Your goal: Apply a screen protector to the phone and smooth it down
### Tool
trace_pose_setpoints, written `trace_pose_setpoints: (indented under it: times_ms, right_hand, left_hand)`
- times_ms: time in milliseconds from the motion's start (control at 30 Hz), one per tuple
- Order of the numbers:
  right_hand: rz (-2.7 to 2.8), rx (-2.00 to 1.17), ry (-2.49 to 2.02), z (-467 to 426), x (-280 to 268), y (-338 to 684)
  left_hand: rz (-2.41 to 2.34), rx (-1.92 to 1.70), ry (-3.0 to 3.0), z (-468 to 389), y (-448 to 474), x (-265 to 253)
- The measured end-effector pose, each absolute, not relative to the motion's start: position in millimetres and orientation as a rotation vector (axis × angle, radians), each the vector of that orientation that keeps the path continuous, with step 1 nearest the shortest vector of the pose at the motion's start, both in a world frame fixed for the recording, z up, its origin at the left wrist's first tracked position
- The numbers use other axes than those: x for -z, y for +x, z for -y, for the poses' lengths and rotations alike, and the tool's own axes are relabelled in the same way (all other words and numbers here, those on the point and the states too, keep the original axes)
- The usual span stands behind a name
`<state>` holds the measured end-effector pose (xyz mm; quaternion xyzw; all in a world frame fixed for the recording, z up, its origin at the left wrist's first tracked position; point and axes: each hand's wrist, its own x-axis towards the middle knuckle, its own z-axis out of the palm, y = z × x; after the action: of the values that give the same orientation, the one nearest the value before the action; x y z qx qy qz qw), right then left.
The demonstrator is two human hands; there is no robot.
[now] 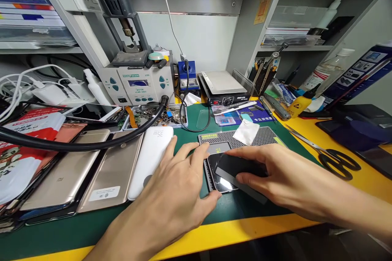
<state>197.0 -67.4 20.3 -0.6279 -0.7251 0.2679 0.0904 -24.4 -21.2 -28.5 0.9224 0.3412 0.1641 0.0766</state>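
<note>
A smartphone (225,184) with a dark, glossy front lies on a perforated grey work mat (262,133). Held over its right part is a flat black block with a grey edge (228,166), which hides much of the screen. My right hand (280,171) grips this block between thumb and fingers. On the other side, my left hand (180,183) has its fingers spread, with the index fingertip and thumb by the phone's left end. A crumpled white wipe (246,131) rests on the mat behind the phone.
On the left lie a white power bank (153,159) and gold phones (69,171). A soldering and hot-air station (139,83) stands behind, its black hose (116,143) crossing the left side. Further back is a heating plate (226,85). Scissors (327,155) lie at the right.
</note>
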Motion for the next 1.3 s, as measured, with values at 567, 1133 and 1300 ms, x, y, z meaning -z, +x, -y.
trace_pose_setpoints:
  times_ms: [567,1133,1300]
  right_hand:
    - [2.068,-0.979,-1.700,58.1,-17.6,197.0]
    - [2.215,-0.962,-1.543,40.1,-22.9,186.4]
    - [2.194,-1.095,-1.404,41.5,-24.6,182.4]
  left_hand:
    - [-0.984,-0.499,2.808,22.2,-25.0,26.1]
    - [-0.976,-0.472,2.803,20.3,-23.8,26.1]
    - [-1.004,-0.451,2.781,19.4,-24.9,30.3]
